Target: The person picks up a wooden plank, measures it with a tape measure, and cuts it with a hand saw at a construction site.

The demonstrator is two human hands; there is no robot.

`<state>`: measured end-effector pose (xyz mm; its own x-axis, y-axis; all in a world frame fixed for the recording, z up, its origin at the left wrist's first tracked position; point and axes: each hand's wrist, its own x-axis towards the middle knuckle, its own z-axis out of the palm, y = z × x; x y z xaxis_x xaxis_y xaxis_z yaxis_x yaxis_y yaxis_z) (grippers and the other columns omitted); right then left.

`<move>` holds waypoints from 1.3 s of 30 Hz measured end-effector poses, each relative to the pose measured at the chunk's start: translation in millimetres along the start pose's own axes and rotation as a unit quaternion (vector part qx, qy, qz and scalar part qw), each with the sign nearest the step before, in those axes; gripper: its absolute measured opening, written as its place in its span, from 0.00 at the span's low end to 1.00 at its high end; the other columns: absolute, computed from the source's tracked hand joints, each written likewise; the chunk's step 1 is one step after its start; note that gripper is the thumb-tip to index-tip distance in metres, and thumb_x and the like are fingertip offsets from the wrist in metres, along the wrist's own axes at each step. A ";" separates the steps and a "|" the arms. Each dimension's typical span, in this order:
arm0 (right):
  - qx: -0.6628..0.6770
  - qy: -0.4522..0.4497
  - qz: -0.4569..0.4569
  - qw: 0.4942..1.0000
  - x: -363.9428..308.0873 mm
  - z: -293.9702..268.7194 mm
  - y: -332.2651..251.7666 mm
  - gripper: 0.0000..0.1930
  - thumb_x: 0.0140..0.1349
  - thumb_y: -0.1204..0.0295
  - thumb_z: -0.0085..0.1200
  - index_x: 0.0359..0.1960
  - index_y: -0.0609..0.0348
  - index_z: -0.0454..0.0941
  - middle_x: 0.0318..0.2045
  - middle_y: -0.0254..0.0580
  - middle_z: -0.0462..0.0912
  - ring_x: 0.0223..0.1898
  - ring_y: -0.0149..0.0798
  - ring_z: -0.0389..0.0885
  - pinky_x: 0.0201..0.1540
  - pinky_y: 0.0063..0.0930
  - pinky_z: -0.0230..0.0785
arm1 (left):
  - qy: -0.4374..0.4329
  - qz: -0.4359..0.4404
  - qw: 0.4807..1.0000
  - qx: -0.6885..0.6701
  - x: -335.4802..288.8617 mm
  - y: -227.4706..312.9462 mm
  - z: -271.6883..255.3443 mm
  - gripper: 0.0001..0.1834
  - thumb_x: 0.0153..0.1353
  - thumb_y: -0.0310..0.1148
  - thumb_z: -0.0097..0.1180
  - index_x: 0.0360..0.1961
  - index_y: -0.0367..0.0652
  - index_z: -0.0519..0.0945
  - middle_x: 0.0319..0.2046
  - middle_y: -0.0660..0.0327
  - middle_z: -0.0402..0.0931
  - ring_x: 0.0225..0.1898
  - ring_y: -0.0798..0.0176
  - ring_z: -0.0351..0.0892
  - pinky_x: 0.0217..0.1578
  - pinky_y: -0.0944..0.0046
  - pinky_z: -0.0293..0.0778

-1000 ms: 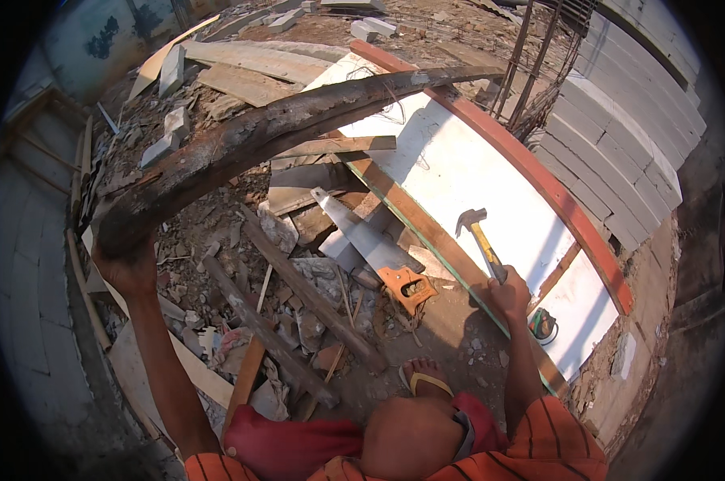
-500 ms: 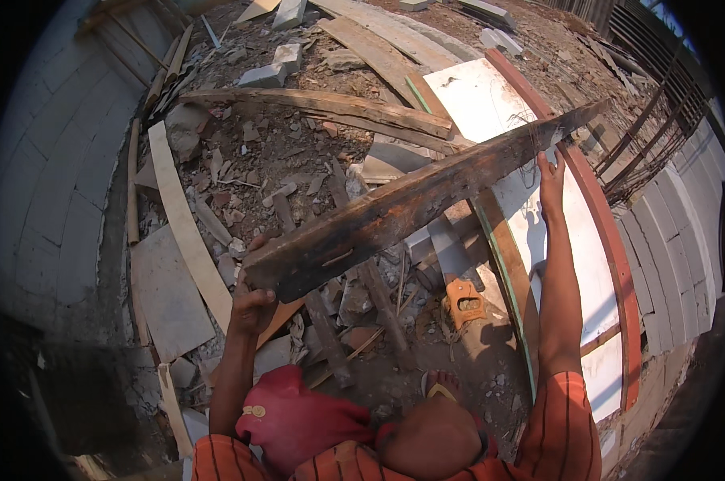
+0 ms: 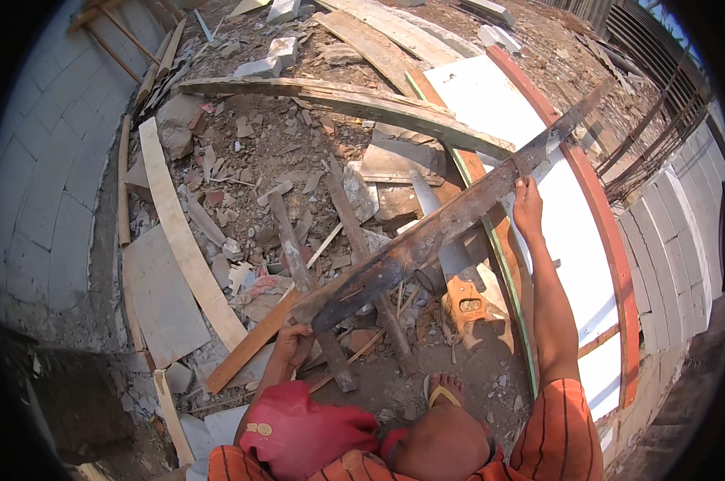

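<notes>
A long, dark, weathered wooden plank (image 3: 439,234) slants across the middle, from the lower left up to the far right. My left hand (image 3: 295,343) is closed on its near end. Farther along, my right hand (image 3: 528,207) grips the lower edge, thumb and fingers pressed on the wood. Beneath the plank is a handsaw (image 3: 464,301) with an orange-brown handle; the plank hides part of its blade. The plank's far part passes over a white panel (image 3: 567,248) with a red frame edge.
Rubble and broken tile (image 3: 242,160) cover the ground ahead. Loose boards (image 3: 188,244) lie on the left beside a grey block wall (image 3: 46,176). Another long timber (image 3: 354,100) crosses behind the plank. Rusty rods (image 3: 647,148) stick up at the right. My sandalled foot (image 3: 444,390) is near the saw.
The plank's near end has moved down and to the right with my left hand. My right hand has shifted left and lower, still holding the plank. The view has shifted slightly.
</notes>
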<state>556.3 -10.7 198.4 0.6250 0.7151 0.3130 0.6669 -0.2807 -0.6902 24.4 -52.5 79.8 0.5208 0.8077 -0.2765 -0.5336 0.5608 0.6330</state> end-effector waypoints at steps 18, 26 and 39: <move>0.106 -0.460 -0.220 0.854 -160.9 -76.4 -166.3 0.15 0.68 0.60 0.45 0.39 0.61 0.74 0.25 0.50 0.78 0.27 0.53 0.77 0.29 0.44 0.67 | 0.238 0.165 0.929 0.229 1.2 130.6 -39.1 0.28 0.66 0.50 0.45 0.62 0.45 0.66 0.50 0.60 0.75 0.49 0.59 0.77 0.41 0.60 0.70; 0.445 0.087 0.130 0.881 -83.5 -235.9 49.8 0.25 0.70 0.52 0.43 0.55 0.62 0.68 0.28 0.32 0.72 0.30 0.30 0.72 0.34 0.25 0.69 | 0.176 0.093 0.965 0.173 -2.0 121.3 -137.0 0.21 0.69 0.45 0.41 0.52 0.43 0.76 0.49 0.58 0.78 0.50 0.58 0.77 0.51 0.57 0.69; 0.432 0.008 0.281 0.857 -20.2 -119.5 93.9 0.36 0.64 0.56 0.51 0.67 0.66 0.53 0.64 0.64 0.57 0.60 0.56 0.66 0.61 0.43 0.61 | 0.253 0.147 0.937 0.191 -85.6 173.5 -181.7 0.28 0.71 0.45 0.34 0.56 0.32 0.72 0.51 0.50 0.76 0.53 0.54 0.75 0.58 0.56 0.64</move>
<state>654.8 -128.0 205.2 0.7598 0.6108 -0.2227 -0.2857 0.0060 -0.9583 -233.9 8.8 82.0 -0.0457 0.9539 -0.2965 -0.2770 0.2731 0.9213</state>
